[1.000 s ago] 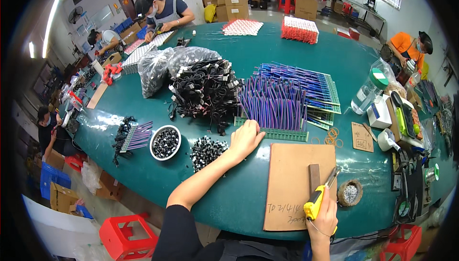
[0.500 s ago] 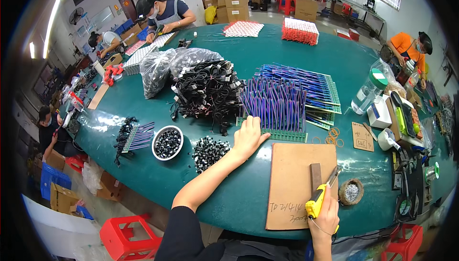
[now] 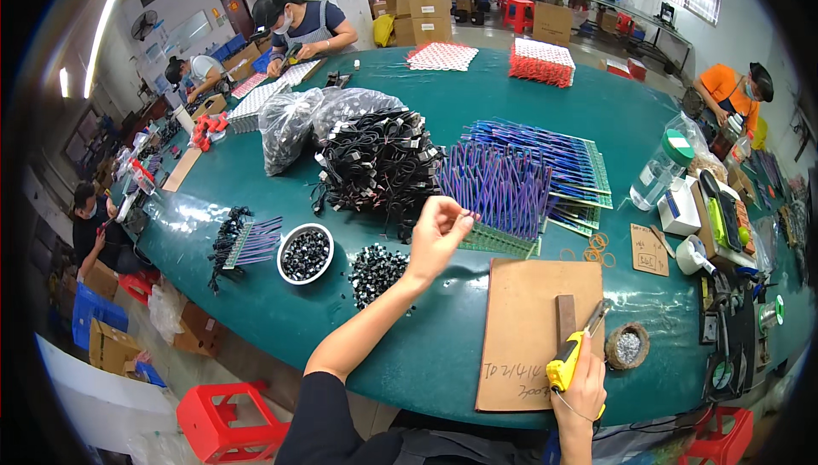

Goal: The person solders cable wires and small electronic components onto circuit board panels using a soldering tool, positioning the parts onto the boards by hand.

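My left hand [image 3: 440, 233] is raised at the near left corner of a batch of blue-purple wires [image 3: 496, 184] on green circuit boards [image 3: 501, 242]. Its thumb and forefinger are pinched together; a tiny dark purplish bit shows at their tips, too small to name. My right hand [image 3: 581, 387] is wrapped round a yellow soldering gun [image 3: 564, 364], whose tip points up and away over a brown cardboard sheet [image 3: 520, 329]. A dark flat bar [image 3: 565, 318] lies on that sheet beside the gun. Small black-and-silver connectors [image 3: 377, 274] are heaped left of my left forearm.
A white bowl of connectors [image 3: 331, 271], a pile of black cables [image 3: 379, 163] and a wired board [image 3: 247, 243] lie to the left. Right of the cardboard are a small round pot [image 3: 640, 347], rubber bands [image 3: 596, 252] and a bottle [image 3: 660, 171]. Co-workers sit around the table.
My left hand has come off the near edge of the boards and closed into a pinch. The nearest board has turned slightly. The right hand still holds the soldering gun in place.
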Tool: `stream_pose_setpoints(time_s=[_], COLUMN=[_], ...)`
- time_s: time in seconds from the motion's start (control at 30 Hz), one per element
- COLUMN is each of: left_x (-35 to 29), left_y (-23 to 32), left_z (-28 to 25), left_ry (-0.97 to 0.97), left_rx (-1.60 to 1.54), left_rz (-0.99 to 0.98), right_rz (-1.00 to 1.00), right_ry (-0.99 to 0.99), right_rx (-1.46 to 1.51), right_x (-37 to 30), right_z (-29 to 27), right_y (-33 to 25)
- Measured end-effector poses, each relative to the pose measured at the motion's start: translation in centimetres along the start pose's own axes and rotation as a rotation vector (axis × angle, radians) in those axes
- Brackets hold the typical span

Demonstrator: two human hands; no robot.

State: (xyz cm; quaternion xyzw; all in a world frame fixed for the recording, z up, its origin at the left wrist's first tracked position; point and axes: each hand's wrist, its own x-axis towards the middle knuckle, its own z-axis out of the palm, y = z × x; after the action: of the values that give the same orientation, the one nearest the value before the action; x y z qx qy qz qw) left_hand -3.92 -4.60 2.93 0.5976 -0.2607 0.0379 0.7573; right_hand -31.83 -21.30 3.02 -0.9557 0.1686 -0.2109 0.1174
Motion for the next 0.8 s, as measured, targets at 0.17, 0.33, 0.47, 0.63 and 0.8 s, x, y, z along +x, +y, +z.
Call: stream_pose_setpoints(time_s=[0.17, 0.33, 0.47, 0.63, 0.8], left_x=[0.1, -5.1, -7.6, -6.5, -6.7], left_y=[3.6, 1.9, -2.0, -1.0, -1.2], left_z=[-1.7, 0.3, 1.5, 2.2, 1.8], left_ry=[-0.156, -0.516, -0.552, -0.493, -0.475], left_rx=[-0.148, 0.125, 0.119, 0.271, 0.24], left_rz=[-0.434, -0.588, -0.591, -0.567, -0.559], right_rz=[0.037, 0.05, 0.089, 0.027, -0.003], right_ry=[-0.051, 0.026, 0.109, 0.16, 0.01], right_rx=[0.01, 0.196, 0.29, 0.21, 0.293], right_x=[-0.4, 0.1, 1.0, 2.5, 1.8], right_z=[-0.3, -1.0, -3.4, -7.6, -5.2], right_y=[0.2, 0.8, 0.6, -2.4, -5.1])
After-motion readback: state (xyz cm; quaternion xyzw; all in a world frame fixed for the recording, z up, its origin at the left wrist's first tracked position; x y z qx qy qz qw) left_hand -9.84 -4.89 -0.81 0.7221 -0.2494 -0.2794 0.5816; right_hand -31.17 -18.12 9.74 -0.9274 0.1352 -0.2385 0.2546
